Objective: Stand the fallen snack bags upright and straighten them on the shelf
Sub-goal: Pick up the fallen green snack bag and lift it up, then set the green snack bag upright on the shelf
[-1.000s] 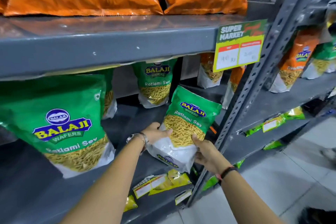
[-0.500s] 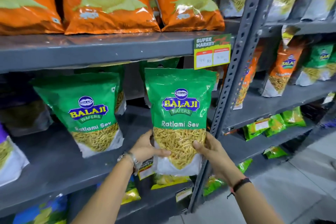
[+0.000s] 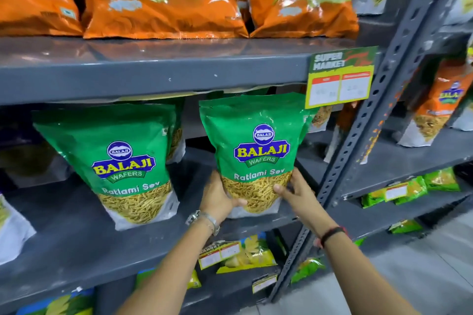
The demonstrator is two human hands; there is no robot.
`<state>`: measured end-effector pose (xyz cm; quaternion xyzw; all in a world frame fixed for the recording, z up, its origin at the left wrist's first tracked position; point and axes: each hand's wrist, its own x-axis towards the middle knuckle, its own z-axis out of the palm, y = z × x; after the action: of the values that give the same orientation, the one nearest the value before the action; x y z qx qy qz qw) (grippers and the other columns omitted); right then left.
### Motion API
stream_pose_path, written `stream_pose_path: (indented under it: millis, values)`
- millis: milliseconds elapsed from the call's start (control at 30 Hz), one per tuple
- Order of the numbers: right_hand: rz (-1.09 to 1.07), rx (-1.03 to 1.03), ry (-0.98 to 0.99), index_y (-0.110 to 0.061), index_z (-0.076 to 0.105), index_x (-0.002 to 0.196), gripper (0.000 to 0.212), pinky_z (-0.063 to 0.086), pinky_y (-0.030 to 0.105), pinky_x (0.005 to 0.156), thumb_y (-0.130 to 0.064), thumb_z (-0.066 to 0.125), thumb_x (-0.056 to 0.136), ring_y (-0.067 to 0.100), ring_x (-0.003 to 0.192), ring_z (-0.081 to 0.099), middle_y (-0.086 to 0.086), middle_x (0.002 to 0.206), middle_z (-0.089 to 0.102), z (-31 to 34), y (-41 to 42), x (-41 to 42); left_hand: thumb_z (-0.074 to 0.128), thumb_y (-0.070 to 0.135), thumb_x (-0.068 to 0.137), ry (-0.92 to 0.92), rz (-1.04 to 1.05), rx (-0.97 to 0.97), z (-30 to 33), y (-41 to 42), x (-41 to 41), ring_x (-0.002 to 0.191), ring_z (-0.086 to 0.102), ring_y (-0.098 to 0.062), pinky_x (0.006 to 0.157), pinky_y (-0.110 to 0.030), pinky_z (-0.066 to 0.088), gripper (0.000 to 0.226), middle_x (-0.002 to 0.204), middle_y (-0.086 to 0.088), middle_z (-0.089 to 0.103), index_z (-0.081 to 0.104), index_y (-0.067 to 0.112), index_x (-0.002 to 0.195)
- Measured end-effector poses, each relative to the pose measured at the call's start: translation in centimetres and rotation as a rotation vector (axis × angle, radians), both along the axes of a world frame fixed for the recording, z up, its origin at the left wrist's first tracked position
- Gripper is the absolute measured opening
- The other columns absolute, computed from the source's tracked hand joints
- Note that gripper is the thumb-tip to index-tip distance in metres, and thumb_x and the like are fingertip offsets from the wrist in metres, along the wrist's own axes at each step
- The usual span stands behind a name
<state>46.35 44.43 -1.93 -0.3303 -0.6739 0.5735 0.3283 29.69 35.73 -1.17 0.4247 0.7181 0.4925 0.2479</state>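
A green Balaji Ratlami Sev bag stands upright on the grey middle shelf, its base near the front edge. My left hand grips its lower left side and my right hand grips its lower right side. A second green Ratlami Sev bag stands to the left, leaning a little to the left. More green bags stand behind both, mostly hidden.
Orange snack bags fill the shelf above. A price tag hangs from that shelf's edge at the right. A perforated grey upright post stands right of the held bag. Orange Balaji bags sit in the adjoining bay; small yellow-green packets lie below.
The bag was tilted and low in front of the shelf a second ago. Both hands raised it, turned it upright and moved it onto the middle shelf. The view has moved closer.
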Motion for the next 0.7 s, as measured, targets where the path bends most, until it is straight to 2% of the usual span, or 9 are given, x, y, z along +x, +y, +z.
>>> stream_pose_path:
  millis: [67, 167, 233, 333, 433, 500, 567, 633, 700]
  values:
    - [-0.012, 0.000, -0.015, -0.014, 0.040, 0.125, 0.044, 0.042, 0.037, 0.102, -0.001, 0.054, 0.086, 0.023, 0.119, 0.050, 0.011, 0.128, 0.053, -0.4, 2.2, -1.2, 0.083, 0.003, 0.053, 0.007, 0.046, 0.007, -0.7, 1.8, -0.8, 0.108, 0.054, -0.031, 0.090, -0.035, 0.044, 0.077, 0.119, -0.018, 0.055, 0.040, 0.004, 0.116]
    - [0.005, -0.013, -0.057, -0.014, 0.042, 0.122, 0.042, 0.037, 0.046, 0.106, 0.001, 0.054, 0.085, 0.033, 0.125, 0.046, 0.013, 0.128, 0.052, -1.7, 4.6, -2.4, 0.081, 0.001, 0.054, -0.004, 0.034, 0.000, -2.0, 3.4, -1.4, 0.103, 0.049, -0.023, 0.085, -0.024, 0.041, 0.075, 0.112, -0.012, 0.051, 0.040, 0.005, 0.117]
    - [0.036, -0.049, -0.067, -0.018, 0.039, 0.126, 0.048, 0.036, 0.043, 0.107, 0.002, 0.054, 0.085, 0.029, 0.127, 0.045, 0.007, 0.130, 0.050, -2.3, 5.6, -2.1, 0.082, 0.007, 0.052, -0.015, -0.018, -0.020, -3.0, 3.9, -1.8, 0.093, 0.046, -0.018, 0.067, -0.015, 0.040, 0.069, 0.101, -0.005, 0.046, 0.040, 0.015, 0.106]
    - [0.150, -0.080, -0.179, -0.029, 0.021, 0.135, 0.077, 0.032, 0.038, 0.109, -0.005, 0.067, 0.077, 0.016, 0.130, 0.038, -0.005, 0.140, 0.039, -3.4, 6.7, -0.4, 0.077, 0.031, 0.042, 0.008, -0.067, -0.071, -4.5, 3.8, -2.9, 0.101, 0.049, -0.020, 0.072, -0.026, 0.039, 0.076, 0.105, -0.005, 0.048, 0.044, 0.013, 0.107]
    - [0.222, 0.034, -0.433, -0.020, 0.005, 0.142, 0.103, 0.021, 0.024, 0.110, -0.019, 0.077, 0.068, 0.010, 0.135, 0.022, -0.008, 0.144, 0.025, -5.3, 7.3, -0.3, 0.083, 0.010, 0.049, 0.029, -0.084, -0.157, -5.9, 3.7, -3.0, 0.106, 0.047, -0.016, 0.071, -0.019, 0.034, 0.081, 0.110, -0.001, 0.046, 0.041, 0.005, 0.118]
    - [0.207, 0.047, -0.443, -0.014, 0.008, 0.141, 0.098, 0.024, 0.011, 0.096, -0.012, 0.076, 0.070, 0.006, 0.126, 0.025, -0.004, 0.137, 0.031, -5.8, 7.0, -1.0, 0.081, 0.002, 0.054, 0.028, -0.046, -0.160, -6.8, 3.9, -2.0, 0.107, 0.048, -0.018, 0.069, -0.018, 0.034, 0.077, 0.110, -0.003, 0.048, 0.041, 0.004, 0.119]
    - [0.138, 0.049, -0.401, -0.012, 0.016, 0.138, 0.088, 0.029, 0.011, 0.086, -0.007, 0.073, 0.071, 0.008, 0.121, 0.033, 0.003, 0.135, 0.040, -5.9, 7.0, -1.2, 0.081, 0.009, 0.054, 0.036, 0.014, -0.157, -7.6, 4.4, -0.8, 0.112, 0.050, -0.027, 0.081, -0.028, 0.042, 0.074, 0.115, -0.011, 0.053, 0.043, 0.003, 0.117]
    - [0.094, 0.056, -0.372, -0.012, 0.020, 0.137, 0.080, 0.032, 0.016, 0.087, -0.006, 0.070, 0.075, 0.016, 0.126, 0.038, 0.009, 0.139, 0.042, -5.9, 7.2, -0.4, 0.081, 0.012, 0.057, 0.063, 0.059, -0.181, -7.9, 4.9, 0.3, 0.115, 0.049, -0.033, 0.093, -0.044, 0.043, 0.071, 0.121, -0.017, 0.054, 0.044, 0.005, 0.117]
    - [0.110, 0.063, -0.383, -0.015, 0.018, 0.138, 0.076, 0.031, 0.023, 0.096, -0.008, 0.065, 0.079, 0.021, 0.132, 0.036, 0.008, 0.144, 0.039, -6.1, 7.4, 0.7, 0.079, 0.013, 0.061, 0.083, 0.080, -0.182, -8.1, 5.3, 1.8, 0.117, 0.048, -0.035, 0.100, -0.047, 0.038, 0.068, 0.123, -0.018, 0.055, 0.045, 0.007, 0.119]
